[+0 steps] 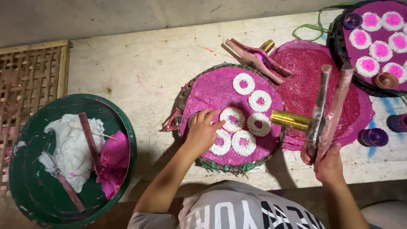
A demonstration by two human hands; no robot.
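Observation:
My left hand (pixel 202 131) rests on a round woven tray (pixel 212 91) covered with a pink cloth, its fingers touching a white ring with a pink centre (pixel 232 119). Several such white rings (pixel 244 83) lie in a cluster on the cloth. My right hand (pixel 325 163) grips the two long handles of a press tool (pixel 326 106) whose gold cylinder (pixel 291 120) points over the tray's right edge.
A green basin (pixel 123 131) at left holds white dough (pixel 72 148), pink dough (pixel 113 161) and sticks. A second press (pixel 256 59) lies behind the tray. Another tray of rings (pixel 377 46) is at top right. A wooden lattice (pixel 29 80) stands far left.

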